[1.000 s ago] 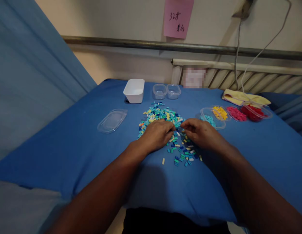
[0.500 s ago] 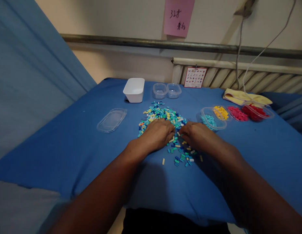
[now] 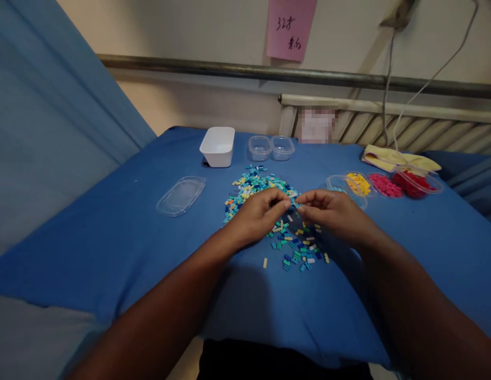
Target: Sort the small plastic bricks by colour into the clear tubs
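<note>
Over a pile of small building bricks [image 3: 255, 184], mixed in blue, teal, green, cream and white, my two hands almost meet at the fingertips. My left hand [image 3: 261, 214] is closed in a pinch, thumb against forefinger; whatever it may hold is too small to make out. Thumb and forefinger of my right hand [image 3: 332, 214] are pinched too, with a small light-blue brick [image 3: 296, 205] at their tips. Loose bricks lie scattered on the blue cloth below the hands. Part of the pile is hidden behind my left hand.
A white tub [image 3: 217, 153] and two clear containers [image 3: 260, 149] stand at the back. One clear lid [image 3: 181, 196] lies left. On the right are containers of yellow bricks [image 3: 358, 183], pink bricks [image 3: 385, 186] and red bricks [image 3: 414, 183], with a yellow cloth [image 3: 399, 157] behind.
Both hands have risen a little from the pile and turned, so thumbs and forefingers now show, pinched close together. The light-blue container at right is now more covered by my right hand.
</note>
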The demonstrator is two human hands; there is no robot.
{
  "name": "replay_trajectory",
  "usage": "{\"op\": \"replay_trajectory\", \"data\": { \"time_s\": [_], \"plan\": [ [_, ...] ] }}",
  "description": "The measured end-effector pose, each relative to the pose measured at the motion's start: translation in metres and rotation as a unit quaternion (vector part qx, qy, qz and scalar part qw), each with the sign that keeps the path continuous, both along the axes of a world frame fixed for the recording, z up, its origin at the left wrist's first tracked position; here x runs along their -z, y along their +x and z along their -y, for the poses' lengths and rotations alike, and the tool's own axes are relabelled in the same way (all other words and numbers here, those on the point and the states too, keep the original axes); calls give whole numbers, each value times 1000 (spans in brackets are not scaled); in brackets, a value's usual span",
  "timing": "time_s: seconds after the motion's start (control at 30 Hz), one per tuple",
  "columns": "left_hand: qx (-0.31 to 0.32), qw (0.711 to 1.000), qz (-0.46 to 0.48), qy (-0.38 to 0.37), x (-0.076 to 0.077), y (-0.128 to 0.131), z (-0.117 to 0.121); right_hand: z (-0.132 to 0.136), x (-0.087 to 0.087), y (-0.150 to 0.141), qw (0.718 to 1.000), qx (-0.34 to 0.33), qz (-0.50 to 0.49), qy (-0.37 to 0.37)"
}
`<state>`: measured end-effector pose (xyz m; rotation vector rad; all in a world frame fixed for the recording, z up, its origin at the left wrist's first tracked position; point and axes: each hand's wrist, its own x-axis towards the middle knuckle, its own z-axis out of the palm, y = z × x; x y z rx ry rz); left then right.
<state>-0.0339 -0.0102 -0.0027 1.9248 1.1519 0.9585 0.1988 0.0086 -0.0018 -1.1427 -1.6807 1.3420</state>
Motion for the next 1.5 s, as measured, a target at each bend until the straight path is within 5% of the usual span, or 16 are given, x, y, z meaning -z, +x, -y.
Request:
{"op": "replay_trajectory", "data": {
  "time_s": [0.13,0.27,0.37,0.53,0.7,0.83,1.0,1.13,1.5],
  "plan": [
    [-6,975,177,-132,5,16,1,6,1,-12,980,48,-155,-119],
    [-5,952,249,-178,10,25,0,9,7,-24,964,73,-218,-134],
    [-21,959,241,-146,12,24,0,11,11,-30,958,70,-240,-139],
    [-82,993,82,34,10,14,3,16,13,-40,942,69,-274,-182],
    [-68,977,-12,199,6,11,6,21,11,-47,903,47,-356,-235],
    [-70,962,-29,264,7,14,6,25,11,-53,878,32,-406,-251],
    [-31,963,-29,267,7,15,7,26,14,-59,862,25,-428,-273],
    [-58,969,-4,241,6,13,8,27,11,-58,854,16,-428,-295],
    [-87,978,38,186,8,11,10,29,2,-52,872,24,-387,-300]
  ]
}}
